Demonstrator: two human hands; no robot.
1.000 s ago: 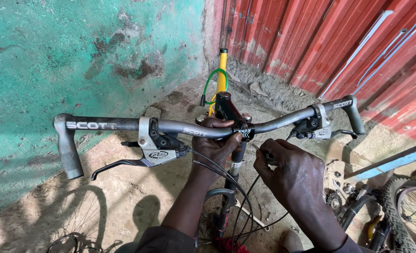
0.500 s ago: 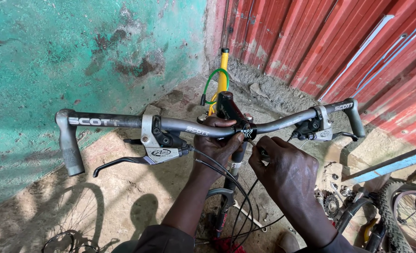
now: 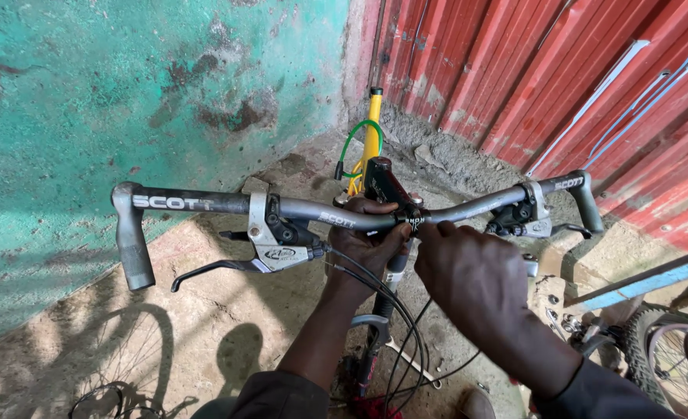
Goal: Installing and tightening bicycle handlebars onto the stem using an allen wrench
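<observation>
Left hand [image 3: 367,244] is closed round the handlebar [image 3: 313,209] just left of the stem [image 3: 383,182], fingers curled over the top of the tube, palm under it. Right hand [image 3: 468,275] sits just right of the stem, fingers bunched tight at the bar's centre, pinching something small and metallic there (too small to tell what, poss. a clamp bolt or a tool tip). Both hands touch the bar and nearly meet at the middle.

The bar is grey, near level across the view, w/ bar ends turned toward the camera at both tips. Left brake lever + shifter unit [image 3: 270,240] is clamped well left of the left hand, black lever blade hanging below. A matching unit [image 3: 522,217] sits near the right tip. Black cables [image 3: 394,318] loop down from the controls between the forearms. Beyond the stem, a yellow frame tube [image 3: 373,128] w/ a green cable [image 3: 349,147] leans by the teal wall [image 3: 127,93] and the red corrugated sheeting [image 3: 530,70]. A tyre [image 3: 650,341] shows at the lower right.
</observation>
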